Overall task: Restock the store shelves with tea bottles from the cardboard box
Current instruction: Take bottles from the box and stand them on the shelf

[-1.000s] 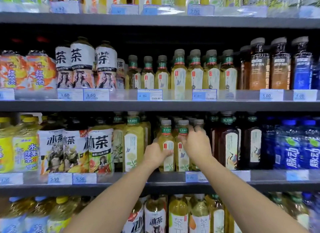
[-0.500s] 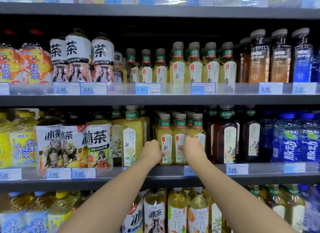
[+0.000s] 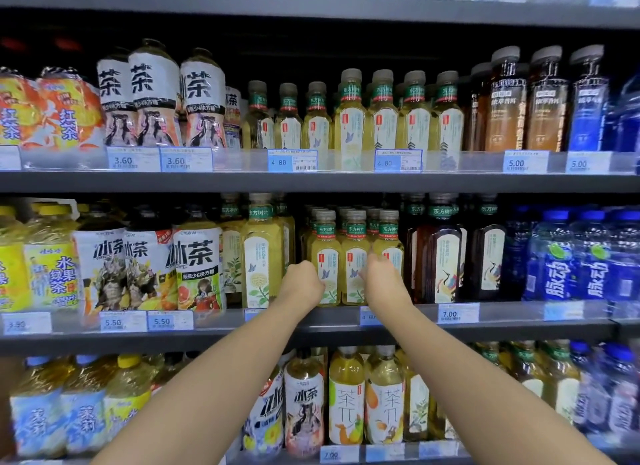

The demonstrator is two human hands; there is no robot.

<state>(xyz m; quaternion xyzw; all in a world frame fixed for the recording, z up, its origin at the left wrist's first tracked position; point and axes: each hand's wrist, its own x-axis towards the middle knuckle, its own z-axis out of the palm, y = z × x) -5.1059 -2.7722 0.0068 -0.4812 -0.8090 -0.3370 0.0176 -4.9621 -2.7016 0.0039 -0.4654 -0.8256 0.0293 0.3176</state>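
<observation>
Both hands sit at the small tea bottles on the middle shelf; left hand and right hand look curled against them, grip unclear. Square the front row gently, labels outward.

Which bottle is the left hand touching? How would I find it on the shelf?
Find the middle shelf and the three small yellow tea bottles at its front, between a taller yellow bottle and dark brown ones. The left hand rests against the leftmost small bottle, beside that taller bottle; the right hand is at the rightmost.
</observation>
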